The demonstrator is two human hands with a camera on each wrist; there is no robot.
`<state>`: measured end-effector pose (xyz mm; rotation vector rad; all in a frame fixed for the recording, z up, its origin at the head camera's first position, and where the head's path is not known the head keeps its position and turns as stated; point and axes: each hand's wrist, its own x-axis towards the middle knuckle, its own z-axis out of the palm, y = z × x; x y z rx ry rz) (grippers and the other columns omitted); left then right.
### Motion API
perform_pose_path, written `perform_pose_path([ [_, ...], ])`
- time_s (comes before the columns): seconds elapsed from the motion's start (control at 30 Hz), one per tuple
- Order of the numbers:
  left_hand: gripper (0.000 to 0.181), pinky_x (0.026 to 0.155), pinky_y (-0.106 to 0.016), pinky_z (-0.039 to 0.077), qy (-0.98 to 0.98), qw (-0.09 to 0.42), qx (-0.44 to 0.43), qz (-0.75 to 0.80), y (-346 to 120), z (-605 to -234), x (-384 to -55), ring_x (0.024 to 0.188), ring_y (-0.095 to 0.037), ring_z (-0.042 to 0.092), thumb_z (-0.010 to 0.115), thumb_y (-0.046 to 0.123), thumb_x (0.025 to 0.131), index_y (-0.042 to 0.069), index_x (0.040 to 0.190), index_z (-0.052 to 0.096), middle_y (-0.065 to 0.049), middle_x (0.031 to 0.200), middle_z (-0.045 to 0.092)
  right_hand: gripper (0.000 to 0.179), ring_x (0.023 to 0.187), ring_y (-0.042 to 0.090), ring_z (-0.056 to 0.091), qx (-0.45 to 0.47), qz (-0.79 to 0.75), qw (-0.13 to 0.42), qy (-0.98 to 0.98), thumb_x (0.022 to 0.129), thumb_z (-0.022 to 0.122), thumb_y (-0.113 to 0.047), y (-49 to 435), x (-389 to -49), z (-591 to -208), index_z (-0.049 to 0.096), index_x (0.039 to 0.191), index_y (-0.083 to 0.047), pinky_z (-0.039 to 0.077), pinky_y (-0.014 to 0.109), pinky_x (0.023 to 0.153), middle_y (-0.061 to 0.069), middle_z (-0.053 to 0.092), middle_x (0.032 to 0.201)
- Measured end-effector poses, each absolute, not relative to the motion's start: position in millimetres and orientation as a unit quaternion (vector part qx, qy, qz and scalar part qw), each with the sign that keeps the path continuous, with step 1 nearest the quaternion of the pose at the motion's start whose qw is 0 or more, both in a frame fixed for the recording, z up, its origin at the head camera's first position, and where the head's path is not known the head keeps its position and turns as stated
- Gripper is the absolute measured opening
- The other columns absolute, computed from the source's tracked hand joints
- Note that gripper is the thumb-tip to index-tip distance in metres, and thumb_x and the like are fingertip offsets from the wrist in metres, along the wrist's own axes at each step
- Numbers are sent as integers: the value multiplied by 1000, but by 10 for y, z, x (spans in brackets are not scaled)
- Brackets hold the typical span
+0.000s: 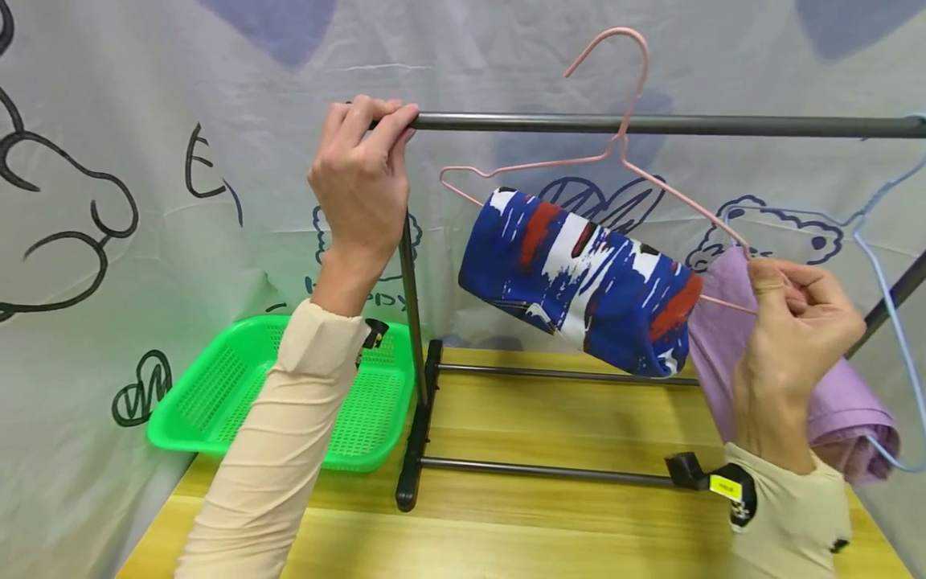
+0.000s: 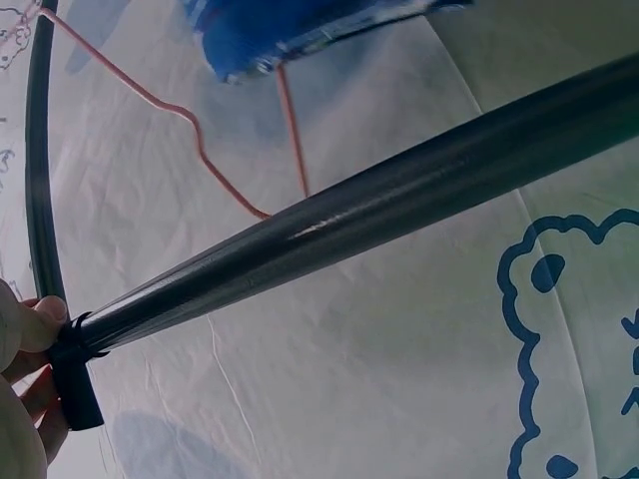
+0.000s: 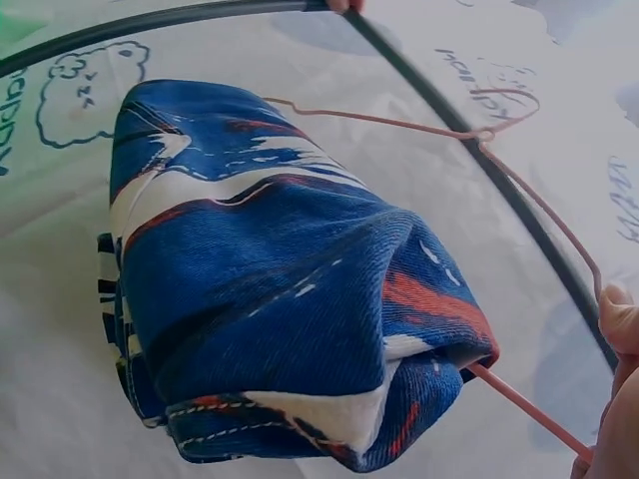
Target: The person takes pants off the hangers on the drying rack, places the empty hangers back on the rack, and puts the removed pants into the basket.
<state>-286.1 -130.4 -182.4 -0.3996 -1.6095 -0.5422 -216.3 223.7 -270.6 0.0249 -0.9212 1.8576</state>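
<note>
In the head view my left hand [image 1: 362, 165] grips the left end of the black clothes rack's top rail [image 1: 506, 122]. The left wrist view shows its thumb and fingers around that rail's corner joint [image 2: 75, 344]. My right hand [image 1: 799, 326] pinches the right corner of a pink wire hanger [image 1: 550, 164]. A blue, red and white patterned garment [image 1: 571, 277], like folded trousers, hangs over the hanger's lower bar, tilted down to the right. The hanger's neck crosses the rail, its hook standing above it. In the right wrist view the garment's stitched edge [image 3: 220, 434] shows.
Behind my right hand a lilac garment [image 1: 723, 322] hangs on a light-blue hanger [image 1: 893, 305] at the rack's right. A green basket [image 1: 210, 438] stands on the wooden table [image 1: 521, 527] at left, beside the rack's foot [image 1: 407, 486]. A drawn-on white curtain [image 1: 239, 241] is behind.
</note>
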Motion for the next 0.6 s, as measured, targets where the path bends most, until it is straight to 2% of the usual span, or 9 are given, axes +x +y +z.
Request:
perform_pose_path([
  [0.2, 29, 79, -39, 57, -715, 637, -172, -233, -1377, -1848, -2955, 99, -22, 64, 60, 31, 102, 14, 111, 82, -2, 105, 74, 33, 52, 14, 48, 11, 763, 518, -386, 70, 90, 8, 2324, -2127, -2773, 65, 85, 24, 50, 21, 61, 16, 61, 64],
  [0.33, 29, 80, -38, 57, -721, 633, -168, -227, -1374, -1838, -2948, 98, -23, 63, 61, 31, 102, 14, 111, 82, -2, 105, 74, 39, 49, 15, 49, 12, 771, 522, -365, 66, 92, 9, 2414, -2078, -2846, 63, 84, 27, 49, 21, 58, 18, 63, 63],
  [0.47, 28, 79, -38, 57, -724, 630, -166, -227, -1378, -1831, -2946, 98, -22, 64, 62, 31, 102, 15, 111, 82, -2, 105, 74, 38, 45, 15, 49, 17, 779, 526, -341, 62, 91, 15, 2478, -2058, -2922, 61, 81, 28, 50, 23, 59, 20, 64, 62],
  [0.6, 27, 78, -38, 57, -720, 633, -166, -230, -1378, -1838, -2954, 98, -22, 64, 62, 31, 102, 15, 111, 82, -2, 104, 74, 29, 43, 13, 47, 21, 787, 518, -334, 65, 87, 20, 2524, -2028, -3030, 62, 77, 27, 49, 22, 56, 19, 63, 60],
])
